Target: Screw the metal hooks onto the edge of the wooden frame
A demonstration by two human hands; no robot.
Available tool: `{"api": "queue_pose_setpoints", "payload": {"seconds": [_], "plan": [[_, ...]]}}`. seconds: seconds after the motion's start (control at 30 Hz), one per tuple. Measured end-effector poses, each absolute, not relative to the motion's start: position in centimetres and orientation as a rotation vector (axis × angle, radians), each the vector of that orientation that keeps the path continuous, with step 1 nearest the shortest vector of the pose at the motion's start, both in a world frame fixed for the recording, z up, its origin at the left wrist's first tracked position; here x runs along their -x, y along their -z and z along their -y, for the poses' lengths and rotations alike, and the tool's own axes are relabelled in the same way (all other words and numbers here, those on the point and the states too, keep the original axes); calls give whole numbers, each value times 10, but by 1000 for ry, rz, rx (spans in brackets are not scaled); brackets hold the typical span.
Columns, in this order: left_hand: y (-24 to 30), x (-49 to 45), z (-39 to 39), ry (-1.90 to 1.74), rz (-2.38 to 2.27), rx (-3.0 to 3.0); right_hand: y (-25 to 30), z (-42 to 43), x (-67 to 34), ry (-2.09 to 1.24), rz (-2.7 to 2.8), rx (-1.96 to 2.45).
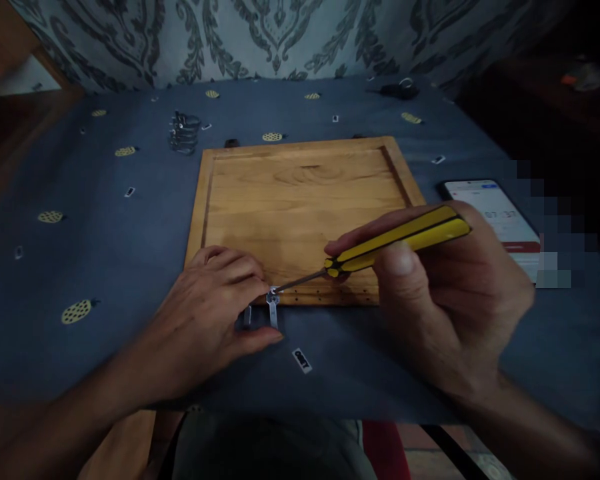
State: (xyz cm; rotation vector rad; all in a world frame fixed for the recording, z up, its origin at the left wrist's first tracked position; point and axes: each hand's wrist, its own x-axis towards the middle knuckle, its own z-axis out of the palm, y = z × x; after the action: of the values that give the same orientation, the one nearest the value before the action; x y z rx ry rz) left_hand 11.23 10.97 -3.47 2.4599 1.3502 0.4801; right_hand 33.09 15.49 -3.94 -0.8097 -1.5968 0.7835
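Note:
My right hand [430, 300] grips a screwdriver [405, 237] by its yellow and black handle. Its thin shaft slants down to the left, and the tip meets a small metal hook [273, 310] at the near edge of a wooden board [305, 200]. Around that hook my left hand [215, 293] is closed, index finger near the screwdriver tip and thumb below the edge. Beside it, partly hidden by the fingers, a second metal piece [248, 316] hangs over the edge. Small dark holes run along the board's near edge to the right.
A cluster of metal hooks [183, 133] lies at the back left on the blue patterned tablecloth [80, 260]. A phone [495, 220] with a lit screen rests on the right. Farther back lies a dark object with a ring [400, 89]. A patterned curtain [275, 33] hangs behind.

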Motion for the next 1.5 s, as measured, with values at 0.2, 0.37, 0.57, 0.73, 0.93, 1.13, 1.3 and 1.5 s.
{"api": "queue_pose_setpoints", "payload": {"seconds": [0.2,0.37,0.57,0.73,0.93,1.13,1.3,1.5], "plan": [[35,-113,-109,-459,-1361,-2462,37,-154,-334,-814,1645,860],[33,-114,-110,-464,-1365,-2455,25,-153,-337,-828,1765,848],[32,-115,-112,-448,-1375,-2464,2,-157,-331,-1004,1812,890],[35,-115,-112,-469,-1385,-2496,-4,-163,-327,-1165,1843,818],[36,-114,-112,-530,-1359,-2528,-3,-165,-325,-1329,1852,769],[36,-114,-112,-515,-1372,-2534,1,-164,-321,-1243,1833,832],[36,-114,-113,-485,-1385,-2541,2,-164,-320,-1232,1814,829],[35,-114,-114,-462,-1377,-2540,2,-165,-318,-1265,1779,836]]}}
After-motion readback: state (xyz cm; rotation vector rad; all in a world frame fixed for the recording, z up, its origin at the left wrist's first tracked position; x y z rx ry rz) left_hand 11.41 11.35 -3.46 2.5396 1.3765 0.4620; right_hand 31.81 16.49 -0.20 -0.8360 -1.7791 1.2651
